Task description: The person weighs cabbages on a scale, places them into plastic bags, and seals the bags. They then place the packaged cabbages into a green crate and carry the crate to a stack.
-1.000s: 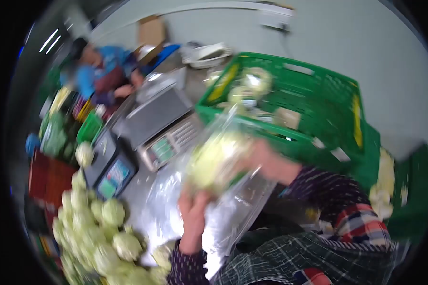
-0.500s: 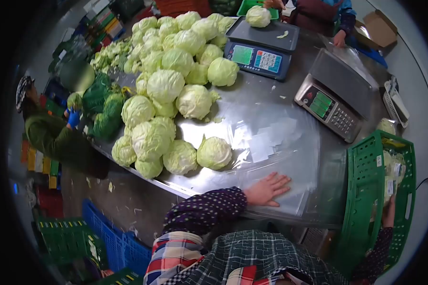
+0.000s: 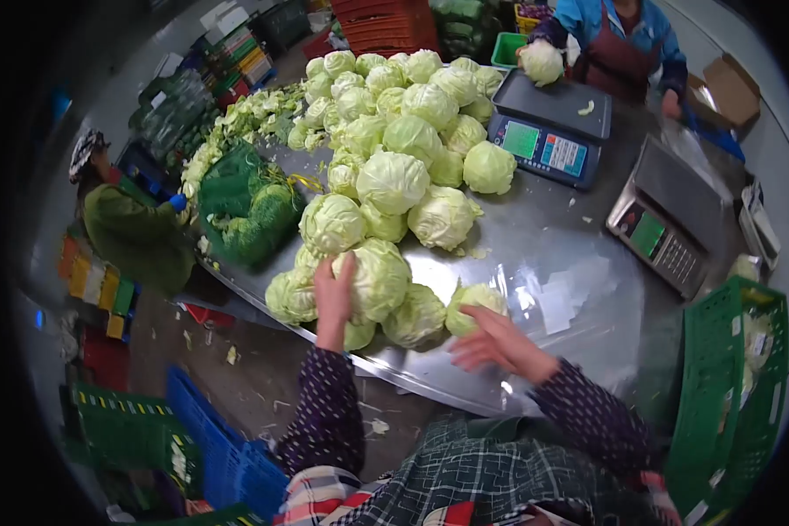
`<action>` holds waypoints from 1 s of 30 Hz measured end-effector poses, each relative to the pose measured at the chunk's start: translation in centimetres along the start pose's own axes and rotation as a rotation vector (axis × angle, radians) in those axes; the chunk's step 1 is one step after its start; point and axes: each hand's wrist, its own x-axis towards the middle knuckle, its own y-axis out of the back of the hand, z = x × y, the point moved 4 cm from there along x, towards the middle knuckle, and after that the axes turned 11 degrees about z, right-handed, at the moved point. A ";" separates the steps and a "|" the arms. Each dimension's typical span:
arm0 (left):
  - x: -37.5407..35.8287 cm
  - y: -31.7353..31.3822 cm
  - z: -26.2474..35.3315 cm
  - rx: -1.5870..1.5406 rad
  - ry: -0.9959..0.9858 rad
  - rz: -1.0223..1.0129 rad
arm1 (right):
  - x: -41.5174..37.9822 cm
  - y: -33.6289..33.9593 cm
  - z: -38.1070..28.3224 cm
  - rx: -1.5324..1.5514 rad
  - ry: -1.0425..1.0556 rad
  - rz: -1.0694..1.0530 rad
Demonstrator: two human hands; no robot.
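The left hand [image 3: 334, 291] had its fingers spread flat against the left flank of a cabbage [image 3: 379, 277], palm pressed to the leaves, cupping it rather than closed around it. That head sat on top of the near end of the cabbage pile [image 3: 393, 149], touching 2 lower heads beneath it. The right hand [image 3: 493, 340] was open, fingers loose and splayed, holding nothing, its fingertips at or just short of a smaller cabbage [image 3: 477, 303] at the pile's near right corner; contact could not be told.

Both cabbages lay close to the near edge of the steel table [image 3: 570, 263]. To the right of the right hand the tabletop was bare and shiny up to a scale [image 3: 668, 219] near the right edge. A 2nd scale [image 3: 552, 131] stood behind the pile, where another person [image 3: 618, 39] held a cabbage. A green crate [image 3: 735, 386] stood just off the table's right corner. On the left edge lay a green net bag [image 3: 250, 210], with a person in green [image 3: 131, 232] beside it.
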 end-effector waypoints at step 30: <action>-29.9 -15.2 15.7 -0.444 0.139 -1.527 | -17.3 6.7 11.0 0.731 0.121 0.269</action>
